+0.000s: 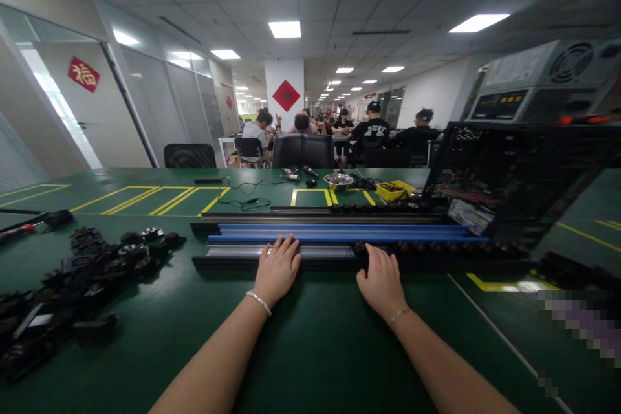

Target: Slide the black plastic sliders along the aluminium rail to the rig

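Observation:
A long black rail (218, 263) with a grey metallic channel (320, 251) lies crosswise on the green table (330, 336). My left hand (278, 268) rests over the channel with its fingers spread. At the channel's right end, my right hand (382, 277) has its fingertips by a small black part (359, 248); whether it grips this part cannot be made out. A row of small dark parts (436, 248) fills the rail further right. Behind the hands lies a blue rail (339, 231).
Small black parts (90, 272) are heaped at the left. An open computer case (514, 187) stands at the right with power supply units (538, 77) on top. A metal bowl (338, 180), a yellow tray (394, 191) and cables lie behind the rails. Several people sit further back.

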`<state>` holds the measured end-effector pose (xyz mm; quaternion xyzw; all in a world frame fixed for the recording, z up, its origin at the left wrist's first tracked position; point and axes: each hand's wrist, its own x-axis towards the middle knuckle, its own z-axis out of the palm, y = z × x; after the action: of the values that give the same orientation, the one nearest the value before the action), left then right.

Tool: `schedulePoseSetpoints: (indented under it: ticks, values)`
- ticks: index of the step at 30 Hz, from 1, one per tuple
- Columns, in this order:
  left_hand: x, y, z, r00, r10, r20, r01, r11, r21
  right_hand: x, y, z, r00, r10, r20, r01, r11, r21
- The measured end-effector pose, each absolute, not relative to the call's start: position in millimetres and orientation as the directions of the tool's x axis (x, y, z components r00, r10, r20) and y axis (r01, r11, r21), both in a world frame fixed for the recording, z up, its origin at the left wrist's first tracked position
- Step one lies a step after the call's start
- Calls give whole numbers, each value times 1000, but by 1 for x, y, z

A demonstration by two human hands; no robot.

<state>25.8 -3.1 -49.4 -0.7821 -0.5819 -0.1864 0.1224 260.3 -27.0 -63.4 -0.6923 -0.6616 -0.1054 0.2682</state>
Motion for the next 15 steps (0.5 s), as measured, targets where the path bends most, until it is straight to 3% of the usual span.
schedulePoseSetpoints:
  ticks: [10, 15]
  values:
    - [26, -3, -49, 270, 861, 430, 951, -308, 20, 256, -27, -63, 22, 876, 483, 973, 92, -211]
    - [39, -9, -50, 400, 830, 388, 899, -438, 10, 255, -28, -63, 7, 868, 496, 969, 116, -217]
